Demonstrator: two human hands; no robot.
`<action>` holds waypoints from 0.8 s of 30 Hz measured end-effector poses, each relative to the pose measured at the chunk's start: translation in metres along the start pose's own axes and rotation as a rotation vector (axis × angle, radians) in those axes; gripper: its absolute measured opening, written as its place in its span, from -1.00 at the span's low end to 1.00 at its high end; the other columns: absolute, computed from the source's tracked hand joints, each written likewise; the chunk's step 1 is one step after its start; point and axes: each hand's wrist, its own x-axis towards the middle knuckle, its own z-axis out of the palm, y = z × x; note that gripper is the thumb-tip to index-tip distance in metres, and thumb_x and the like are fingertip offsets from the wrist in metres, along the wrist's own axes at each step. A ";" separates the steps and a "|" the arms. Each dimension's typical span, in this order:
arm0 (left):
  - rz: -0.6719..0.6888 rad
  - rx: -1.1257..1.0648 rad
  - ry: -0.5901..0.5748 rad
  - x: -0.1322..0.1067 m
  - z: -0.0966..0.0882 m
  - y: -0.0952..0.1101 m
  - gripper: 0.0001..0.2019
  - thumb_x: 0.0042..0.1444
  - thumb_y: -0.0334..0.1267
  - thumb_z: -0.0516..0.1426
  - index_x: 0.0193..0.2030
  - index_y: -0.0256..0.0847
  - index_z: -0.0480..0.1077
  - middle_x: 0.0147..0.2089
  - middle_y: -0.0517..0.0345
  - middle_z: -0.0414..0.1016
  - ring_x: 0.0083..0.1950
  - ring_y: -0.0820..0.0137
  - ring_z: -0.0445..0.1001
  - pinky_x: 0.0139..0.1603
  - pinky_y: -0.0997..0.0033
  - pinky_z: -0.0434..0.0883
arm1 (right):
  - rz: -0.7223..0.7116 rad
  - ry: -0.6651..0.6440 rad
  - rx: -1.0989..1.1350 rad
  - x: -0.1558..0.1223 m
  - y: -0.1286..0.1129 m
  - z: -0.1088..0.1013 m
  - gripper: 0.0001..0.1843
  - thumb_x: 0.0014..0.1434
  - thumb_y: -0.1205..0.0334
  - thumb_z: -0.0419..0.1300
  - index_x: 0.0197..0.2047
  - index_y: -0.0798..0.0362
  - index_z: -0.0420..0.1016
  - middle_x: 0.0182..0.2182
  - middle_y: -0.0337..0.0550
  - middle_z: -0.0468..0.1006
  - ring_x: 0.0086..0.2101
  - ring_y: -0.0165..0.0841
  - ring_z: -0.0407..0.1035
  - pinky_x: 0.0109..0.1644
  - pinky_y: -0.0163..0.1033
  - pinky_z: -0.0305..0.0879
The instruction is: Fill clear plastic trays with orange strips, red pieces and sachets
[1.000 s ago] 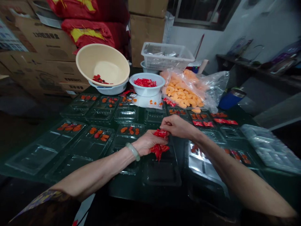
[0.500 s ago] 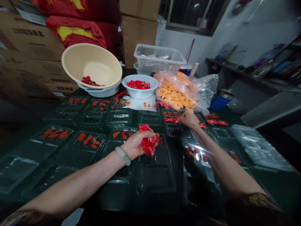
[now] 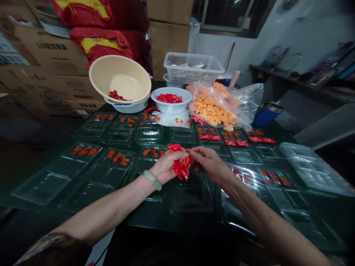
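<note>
A single camera, worn on the person's head, is looking forward and down over the near edge of the desk (image 3: 163,216). From close range it is showing the left grip (image 3: 167,166) and right grip (image 3: 209,162) just below the centre, while its wide view is reaching past the desk to the window (image 3: 229,18) and tall cardboard boxes (image 3: 169,51) behind.

Wall (image 3: 238,51): dimly lit, tinged a cool blue-grey.
Table (image 3: 161,218): sunk in shadow, its front edge nearly swallowed by black.
Clear trays (image 3: 229,208): rimmed with thin highlights, streaked by white glare toward the right.
Right hand (image 3: 208,160): slightly softened by blur.
Counter (image 3: 313,88): stretched and smeared near the frame's edge.
</note>
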 end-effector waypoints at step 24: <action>-0.058 -0.211 0.147 -0.010 -0.064 0.041 -0.84 -0.20 -0.52 0.18 -0.50 -0.29 0.26 -0.35 0.04 0.46 -0.55 0.49 0.38 -0.59 0.52 0.30 | -0.063 0.348 -0.263 0.152 -0.018 -0.010 -0.75 -0.04 0.14 0.16 -0.55 0.03 0.15 -0.73 -0.36 0.22 -0.69 -0.52 0.12 -0.63 -0.40 0.07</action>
